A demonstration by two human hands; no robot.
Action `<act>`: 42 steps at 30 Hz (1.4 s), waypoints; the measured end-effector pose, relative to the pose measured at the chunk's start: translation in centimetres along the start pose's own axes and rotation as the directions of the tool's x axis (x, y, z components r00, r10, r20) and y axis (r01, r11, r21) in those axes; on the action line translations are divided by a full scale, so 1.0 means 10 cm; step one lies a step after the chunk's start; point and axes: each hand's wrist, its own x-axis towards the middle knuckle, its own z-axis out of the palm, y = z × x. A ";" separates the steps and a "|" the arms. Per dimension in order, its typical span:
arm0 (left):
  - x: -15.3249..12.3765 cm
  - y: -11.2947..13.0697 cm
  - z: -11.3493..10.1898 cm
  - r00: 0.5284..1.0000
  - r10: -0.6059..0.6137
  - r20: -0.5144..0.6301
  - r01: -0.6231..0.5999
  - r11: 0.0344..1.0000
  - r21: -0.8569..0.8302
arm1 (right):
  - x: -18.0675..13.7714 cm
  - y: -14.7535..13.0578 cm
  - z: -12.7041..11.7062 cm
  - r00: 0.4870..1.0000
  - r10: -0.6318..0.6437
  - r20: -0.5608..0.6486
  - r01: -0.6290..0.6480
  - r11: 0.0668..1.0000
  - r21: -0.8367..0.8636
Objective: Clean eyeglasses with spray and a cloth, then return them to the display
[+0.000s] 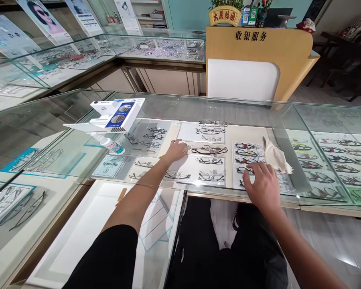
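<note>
My left hand (177,150) reaches over the glass display counter (180,108), fingers curled together and pointing down at its top. Just right of it lies a dark-rimmed pair of eyeglasses (209,150). Whatever those fingers pinch is hidden. Near the front edge, my right hand (262,185) rests with bent fingers apart, holding nothing. Beyond its fingertips a crumpled beige cloth (276,155) lies on the glass. To the left of my left hand are a white spray bottle (108,143) lying on its side and an opened white-and-blue box (122,114).
Rows of eyeglass frames (246,152) sit on trays beneath the glass. An open white drawer (78,233) extends below my left arm. Another glass showcase (165,49) stands behind, beside a wooden cashier desk (258,48). Further frames (345,160) lie at the right.
</note>
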 end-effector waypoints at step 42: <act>-0.95 2.16 -1.87 0.978 0.184 -0.096 -0.186 0.982 -0.018 | 0.03 0.03 -0.02 0.996 0.033 0.082 -0.038 0.997 0.066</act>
